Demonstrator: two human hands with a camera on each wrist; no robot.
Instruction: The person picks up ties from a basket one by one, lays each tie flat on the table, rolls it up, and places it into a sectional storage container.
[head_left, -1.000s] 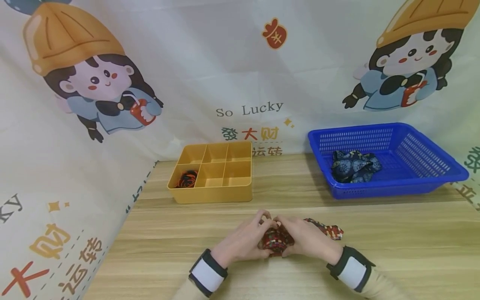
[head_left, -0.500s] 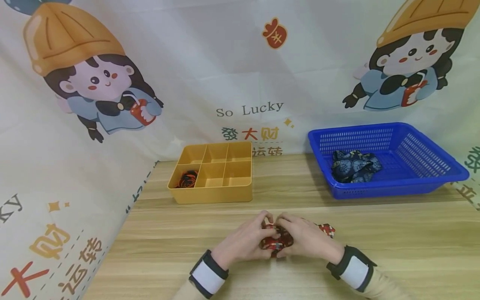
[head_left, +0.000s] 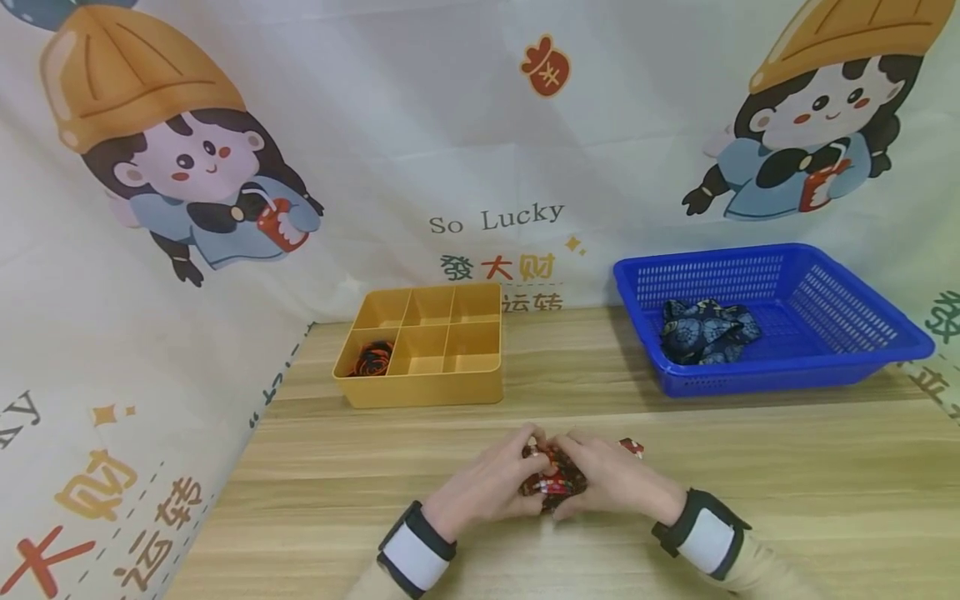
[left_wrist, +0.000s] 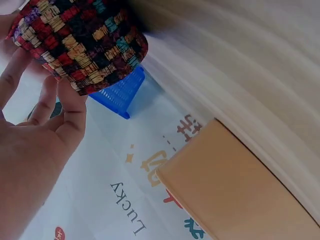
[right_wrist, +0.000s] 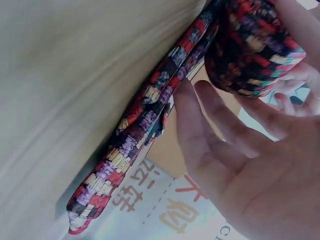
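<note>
Between both hands, low in the middle of the head view, is a multicoloured checked necktie (head_left: pixel 555 483), partly wound into a roll. My left hand (head_left: pixel 486 485) holds the roll from its left side, with fingers and thumb around it. From the other side my right hand (head_left: pixel 621 482) grips the same roll. The left wrist view shows the woven red, black, cream and teal cloth (left_wrist: pixel 82 47) at the left fingertips. In the right wrist view the necktie's loose tail (right_wrist: pixel 117 157) lies along the table, leading out from the roll. Part of the roll is hidden by the fingers.
A yellow box (head_left: pixel 420 390) with several compartments stands behind the hands to the left; a coiled black-and-orange strip of cloth (head_left: pixel 373 358) sits in its front left compartment. At the back right, a blue basket (head_left: pixel 795 375) holds crumpled navy patterned cloth (head_left: pixel 705 332). A printed curtain hangs behind.
The necktie's loose tail has drawn in leftward, so less of it shows beyond my right hand. Both hands stay in nearly the same place, fingers shifting on the roll.
</note>
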